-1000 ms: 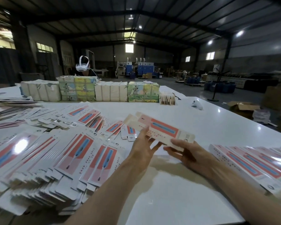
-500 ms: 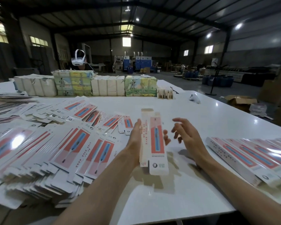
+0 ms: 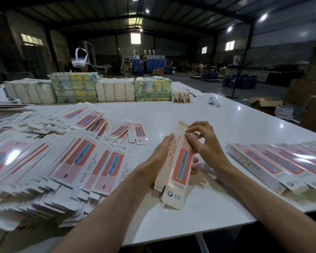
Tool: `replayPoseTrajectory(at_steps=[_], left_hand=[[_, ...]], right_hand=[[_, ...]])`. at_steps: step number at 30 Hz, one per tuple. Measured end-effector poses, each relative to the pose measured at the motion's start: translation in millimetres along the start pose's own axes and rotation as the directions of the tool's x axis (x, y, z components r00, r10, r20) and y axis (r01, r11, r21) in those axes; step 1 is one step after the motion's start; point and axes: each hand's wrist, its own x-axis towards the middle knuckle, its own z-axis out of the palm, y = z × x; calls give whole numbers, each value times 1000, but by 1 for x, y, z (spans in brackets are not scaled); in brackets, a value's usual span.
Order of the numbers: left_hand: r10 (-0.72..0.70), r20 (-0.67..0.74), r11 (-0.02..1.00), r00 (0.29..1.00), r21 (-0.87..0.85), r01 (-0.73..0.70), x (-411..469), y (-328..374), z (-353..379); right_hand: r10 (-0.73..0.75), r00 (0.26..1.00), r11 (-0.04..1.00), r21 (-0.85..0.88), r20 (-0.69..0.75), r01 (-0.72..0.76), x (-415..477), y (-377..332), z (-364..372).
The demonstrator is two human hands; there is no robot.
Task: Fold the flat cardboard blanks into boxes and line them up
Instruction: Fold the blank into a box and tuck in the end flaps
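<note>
Cardboard up off the white table (image 3: 171, 225), a half-opened box (image 3: 181, 161) nearly on end: left hand (image 3: 161, 152) wraps its long edge, right hand (image 3: 202, 143) pinches the top flap (image 3: 181, 124) with curled fingers (image 3: 199, 125). Best, I'd say, to hold the tube square and crease that flap fully before tucking. Flat blanks (image 3: 62, 161) heaped left, finished boxes (image 3: 263, 165) lined up right; further out a row of paper-wrapped bundles (image 3: 115, 91), and an open brown carton (image 3: 263, 104) on the floor, contents hidden.
</note>
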Motion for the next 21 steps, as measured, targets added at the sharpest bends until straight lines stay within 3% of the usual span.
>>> replayPoseTrajectory(at_steps=[3,8,12,15,19,21], left_hand=[[-9,89,999,996,-52,14,1,1,1],[-64,192,992,979,-98,84,1,0,7],[-93,249,927,964,-332,175,5,0,10],[-77,285,864,956,-459,206,13,-3,6],[-74,280,825,957,-521,216,20,-10,4],[-56,191,879,980,-456,139,23,-13,2]], right_hand=[[128,992,963,238,14,-128,1,-1,-4],[199,976,813,540,90,-216,3,-1,0],[183,981,853,484,72,-195,0,5,3],[224,962,828,490,154,-271,-7,6,8],[226,946,827,467,234,-313,-11,3,9],[229,951,828,471,207,-302,-11,1,7]])
